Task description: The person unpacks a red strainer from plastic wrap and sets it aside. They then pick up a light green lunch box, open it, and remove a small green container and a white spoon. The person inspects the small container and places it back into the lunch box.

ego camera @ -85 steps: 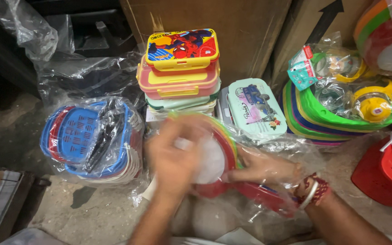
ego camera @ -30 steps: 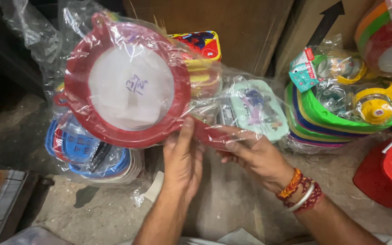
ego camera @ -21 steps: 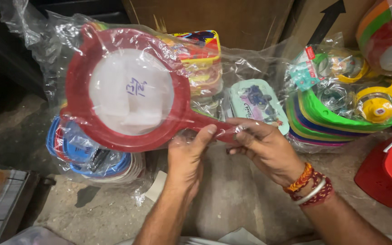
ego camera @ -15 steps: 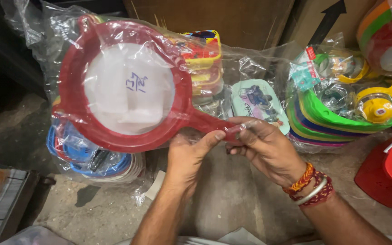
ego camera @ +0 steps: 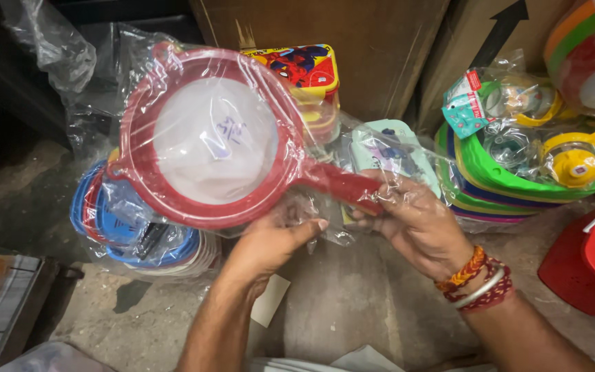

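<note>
**Red strainer in clear wrap, held in both hands**

Above a dusty concrete floor (ego camera: 352, 303), a red round strainer (ego camera: 208, 138) is held up, tilted toward the camera, sealed in a crinkled clear plastic bag (ego camera: 373, 148). Its thick red rim circles a pale, whitish mesh centre with a small handwritten mark on it. A short lug sticks out at the rim's lower left, and a straight red handle runs off to the lower right.

The left hand (ego camera: 266, 244) is cupped under the lower rim, fingers curled onto the wrap. The right hand (ego camera: 414, 224), with red and orange thread bracelets at the wrist, grips the end of the handle through the plastic.

Behind the strainer stands a stack of colourful lunch boxes (ego camera: 308, 83) against a cardboard carton (ego camera: 366, 48). A bagged pile of blue and red rings (ego camera: 125, 220) lies at lower left. To the right sit green and blue stacked plates (ego camera: 497, 179) and a red basket (ego camera: 590, 258).
</note>
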